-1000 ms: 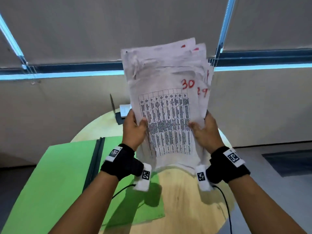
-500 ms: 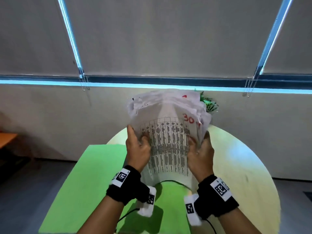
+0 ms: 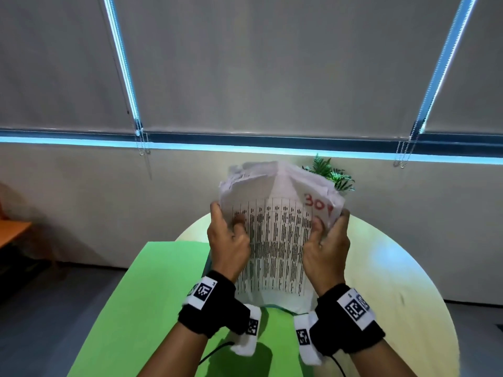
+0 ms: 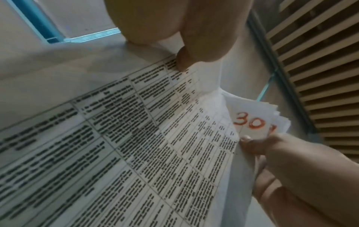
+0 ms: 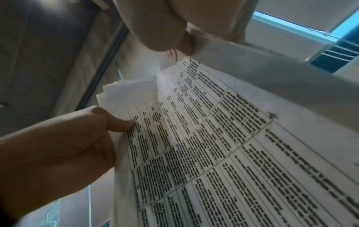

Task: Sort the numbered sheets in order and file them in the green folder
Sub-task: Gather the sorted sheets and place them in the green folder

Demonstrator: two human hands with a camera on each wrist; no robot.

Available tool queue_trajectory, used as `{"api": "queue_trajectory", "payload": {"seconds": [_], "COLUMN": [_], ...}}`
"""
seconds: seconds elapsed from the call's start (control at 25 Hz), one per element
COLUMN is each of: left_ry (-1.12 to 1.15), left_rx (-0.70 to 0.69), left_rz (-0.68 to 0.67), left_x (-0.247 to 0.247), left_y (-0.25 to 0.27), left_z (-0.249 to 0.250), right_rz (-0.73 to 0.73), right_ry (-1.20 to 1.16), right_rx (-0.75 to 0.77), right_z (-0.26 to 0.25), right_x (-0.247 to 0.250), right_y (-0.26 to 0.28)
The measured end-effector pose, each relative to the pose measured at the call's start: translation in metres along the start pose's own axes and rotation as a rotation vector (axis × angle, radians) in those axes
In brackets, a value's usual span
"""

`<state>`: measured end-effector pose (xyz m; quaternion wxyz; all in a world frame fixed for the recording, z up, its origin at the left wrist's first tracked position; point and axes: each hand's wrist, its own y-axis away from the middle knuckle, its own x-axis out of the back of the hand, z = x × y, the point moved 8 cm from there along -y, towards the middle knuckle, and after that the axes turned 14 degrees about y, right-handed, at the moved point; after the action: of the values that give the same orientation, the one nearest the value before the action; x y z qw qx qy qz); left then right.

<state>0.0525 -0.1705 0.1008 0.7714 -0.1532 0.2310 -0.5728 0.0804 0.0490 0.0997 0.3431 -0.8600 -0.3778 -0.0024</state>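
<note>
I hold a stack of white printed sheets (image 3: 275, 240) upright over the table, its top sheet a table of text marked "30" in red (image 3: 313, 204). My left hand (image 3: 227, 238) grips the stack's left edge, thumb on the front. My right hand (image 3: 326, 240) grips the right edge the same way. The stack bows forward between them, its upper corners curling. The left wrist view shows the sheets (image 4: 155, 145) with the red "30" (image 4: 247, 122), and the right wrist view shows the sheets (image 5: 213, 138) as well. The green folder (image 3: 141, 308) lies open on the table below, to the left.
The round pale wooden table (image 3: 394, 281) stands against a beige wall. A small green plant (image 3: 330, 172) peeks out behind the sheets. Grey roller blinds hang above. An orange table edge (image 3: 13, 232) shows at far left.
The stack has come down from in front of the blinds toward the table, and both hands have slid higher up its edges. The sheets now bow and sit more squarely together.
</note>
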Motion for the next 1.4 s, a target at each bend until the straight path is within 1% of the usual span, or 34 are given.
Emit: {"api": "queue_trajectory", "payload": {"seconds": [0.08,0.16,0.24,0.32,0.36,0.4,0.48,0.56,0.68,0.72,0.76,0.8,0.84,0.88,0.92,1.0,1.12,1.16,1.28,1.32,1.36,1.4], "left_ry": [0.033,0.062,0.111,0.153,0.146,0.122,0.06,0.047,0.166,0.196,0.214,0.22,0.198,0.153,0.103,0.07,0.118,0.14,0.192,0.199,0.195,0.169], "left_rx": [-0.071,-0.092,-0.007,0.119,0.143,0.137,0.074,0.009,-0.027,-0.005,0.048,0.13,0.214,0.27,0.288,0.28,0.207,0.184,0.142,0.153,0.188,0.24], "left_rz": [-0.008,-0.002,-0.012,-0.045,-0.052,-0.048,-0.015,0.015,0.011,-0.001,-0.023,-0.053,-0.084,-0.109,-0.125,-0.135,-0.115,-0.11,-0.11,-0.129,-0.171,-0.242], "left_x": [-0.005,-0.002,0.007,0.015,0.016,0.015,0.01,0.003,0.005,0.008,0.011,0.012,0.013,0.015,0.017,0.018,0.018,0.018,0.023,0.023,0.021,0.018], "left_y": [-0.007,-0.01,-0.004,0.01,0.016,0.018,0.014,0.004,-0.006,-0.005,-0.001,0.005,0.012,0.018,0.021,0.021,0.008,0.003,-0.011,-0.013,-0.015,-0.014], "left_z": [0.023,0.036,0.026,0.004,-0.004,-0.008,-0.005,0.009,0.024,0.021,0.013,0.001,-0.014,-0.028,-0.038,-0.047,-0.036,-0.03,-0.019,-0.019,-0.021,-0.026], "right_rz": [0.075,0.097,0.033,-0.075,-0.097,-0.099,-0.057,0.032,0.124,0.117,0.075,0.001,-0.078,-0.132,-0.157,-0.134,-0.061,-0.085,-0.277,-0.282,-0.244,-0.183], "right_ry": [-0.001,-0.015,-0.027,-0.04,-0.029,-0.014,0.018,0.012,-0.028,-0.032,-0.029,-0.033,-0.04,-0.033,-0.017,0.006,-0.042,-0.081,-0.216,-0.199,-0.175,-0.165], "right_rx": [0.066,0.11,0.094,0.026,0.01,0.009,0.029,0.072,0.081,0.067,0.039,-0.009,-0.074,-0.123,-0.137,-0.119,-0.078,-0.081,-0.193,-0.217,-0.227,-0.248], "right_z": [-0.02,-0.029,-0.023,-0.005,0.002,0.006,0.001,-0.015,-0.02,-0.016,-0.008,0.003,0.016,0.028,0.035,0.035,0.02,0.021,0.043,0.053,0.06,0.066], "right_x": [0.012,0.022,0.022,0.014,0.01,0.005,-0.001,0.005,0.022,0.025,0.023,0.017,0.008,0.0,-0.007,-0.009,0.003,0.004,-0.007,-0.008,-0.006,-0.004], "right_y": [-0.009,-0.013,-0.006,0.009,0.015,0.019,0.019,0.011,-0.002,-0.002,0.0,0.004,0.01,0.015,0.018,0.014,-0.002,-0.005,0.005,0.011,0.014,0.015]}}
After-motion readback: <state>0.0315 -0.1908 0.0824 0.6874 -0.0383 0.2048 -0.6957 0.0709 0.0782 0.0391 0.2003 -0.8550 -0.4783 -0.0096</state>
